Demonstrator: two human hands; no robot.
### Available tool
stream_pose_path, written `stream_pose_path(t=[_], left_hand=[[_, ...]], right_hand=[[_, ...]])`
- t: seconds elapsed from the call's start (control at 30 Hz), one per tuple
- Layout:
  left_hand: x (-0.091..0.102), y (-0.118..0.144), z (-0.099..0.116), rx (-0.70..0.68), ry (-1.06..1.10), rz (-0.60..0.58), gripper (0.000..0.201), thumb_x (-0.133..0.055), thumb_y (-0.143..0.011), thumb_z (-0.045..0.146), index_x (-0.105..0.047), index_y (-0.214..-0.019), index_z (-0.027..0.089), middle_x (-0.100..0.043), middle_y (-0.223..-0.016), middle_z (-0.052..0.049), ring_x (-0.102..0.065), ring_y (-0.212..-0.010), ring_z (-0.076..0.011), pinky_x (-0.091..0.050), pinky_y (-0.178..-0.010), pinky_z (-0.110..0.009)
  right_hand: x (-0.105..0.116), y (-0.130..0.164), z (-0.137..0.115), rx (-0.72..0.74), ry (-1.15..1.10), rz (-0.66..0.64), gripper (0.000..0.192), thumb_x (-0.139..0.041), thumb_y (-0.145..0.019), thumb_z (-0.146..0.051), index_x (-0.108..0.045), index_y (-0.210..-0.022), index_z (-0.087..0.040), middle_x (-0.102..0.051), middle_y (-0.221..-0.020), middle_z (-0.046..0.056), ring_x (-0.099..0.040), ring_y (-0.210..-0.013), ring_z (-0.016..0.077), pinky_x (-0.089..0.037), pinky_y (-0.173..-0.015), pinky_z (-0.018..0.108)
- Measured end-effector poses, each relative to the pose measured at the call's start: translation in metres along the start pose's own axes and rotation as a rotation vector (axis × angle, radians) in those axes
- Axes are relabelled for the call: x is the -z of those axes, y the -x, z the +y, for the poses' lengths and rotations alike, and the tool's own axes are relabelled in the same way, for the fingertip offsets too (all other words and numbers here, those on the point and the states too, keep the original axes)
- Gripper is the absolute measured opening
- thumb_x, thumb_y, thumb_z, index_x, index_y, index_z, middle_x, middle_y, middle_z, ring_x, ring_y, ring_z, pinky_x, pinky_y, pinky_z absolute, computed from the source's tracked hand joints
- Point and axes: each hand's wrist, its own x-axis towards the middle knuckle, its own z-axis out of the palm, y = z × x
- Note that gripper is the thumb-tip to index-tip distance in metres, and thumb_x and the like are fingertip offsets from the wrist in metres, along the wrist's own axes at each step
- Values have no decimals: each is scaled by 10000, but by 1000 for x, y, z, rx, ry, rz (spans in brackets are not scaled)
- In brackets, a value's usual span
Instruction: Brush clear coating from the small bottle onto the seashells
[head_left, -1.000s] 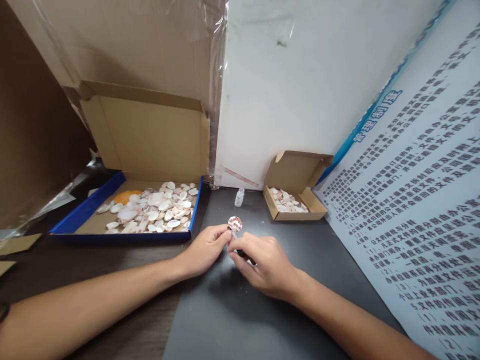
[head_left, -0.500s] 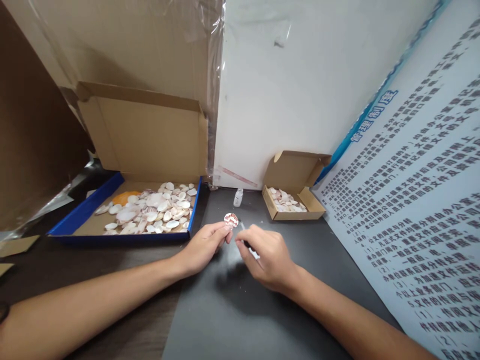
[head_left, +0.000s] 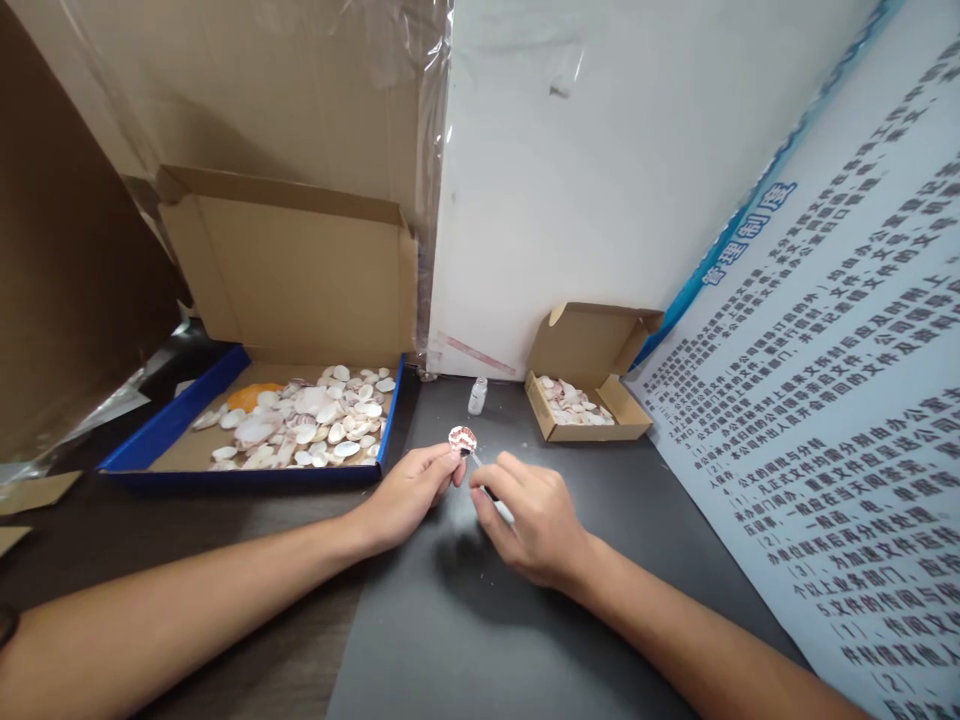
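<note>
Shell [head_left: 463, 438] pinched in left hand [head_left: 409, 492] fingertips, 12 o'clock above dark mat [head_left: 465, 620]. Right hand [head_left: 536, 520] grips thin tool [head_left: 491, 495], tip at shell. Risk: excess pressure cracks or flicks shell loose.

Blue heading "管理制度" on the white poster [head_left: 847, 380].
</note>
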Motion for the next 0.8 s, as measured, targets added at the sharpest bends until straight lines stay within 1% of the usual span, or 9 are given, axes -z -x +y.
stream_pose_path(t=[0.07,0.2,0.27,0.37,0.53,0.7,0.8], left_hand=[[0,0,-1,8,12,-1,391,-383,-934,468,-481,-701,170,-298,-529,75,-244,-494,-92,-211,-467,-234],[-1,0,-1,21,25,15,358,-402,-924,435,-480,-699,168,-317,-550,68,-252,-514,-94,-228,-475,-228],[-1,0,0,9,13,15,366,-401,-928,438,-481,-696,167,-318,-552,66,-259,-520,-94,-234,-482,-226],[0,0,2,-8,-6,3,399,-394,-936,471,-477,-691,168,-309,-547,67,-256,-517,-93,-232,-483,-226],[0,-1,1,-5,-15,9,405,-399,-933,479,-481,-688,167,-345,-573,53,-284,-537,-97,-254,-491,-221],[0,-1,-2,14,3,10,394,-403,-929,478,-472,-692,171,-315,-566,61,-260,-522,-93,-237,-482,-220],[0,-1,-1,12,-5,8,387,-396,-927,473,-483,-702,170,-333,-572,56,-283,-534,-99,-253,-492,-220]], right_hand=[[1,0,0,-15,-14,1,217,-397,-952,-217,-597,-883,-170,-541,-709,14,-476,-585,139,-346,-581,267],[1,3,-4,53,-56,-58,246,-355,-931,-211,-596,-909,-166,-546,-734,29,-486,-602,154,-358,-571,277],[-1,4,-5,38,-38,-67,255,-348,-937,-208,-599,-932,-162,-558,-748,35,-499,-610,158,-361,-569,279],[-5,4,-6,5,19,-30,244,-368,-956,-215,-605,-925,-166,-572,-733,29,-501,-589,155,-354,-559,280],[-12,6,-6,35,73,-3,240,-395,-981,-247,-615,-910,-181,-594,-720,18,-507,-565,148,-337,-548,279],[-11,5,-6,8,127,15,238,-403,-985,-252,-621,-923,-181,-595,-720,18,-509,-569,146,-329,-546,279],[-8,5,-10,96,77,-12,257,-386,-988,-262,-617,-900,-191,-564,-699,10,-478,-554,147,-328,-541,281]])
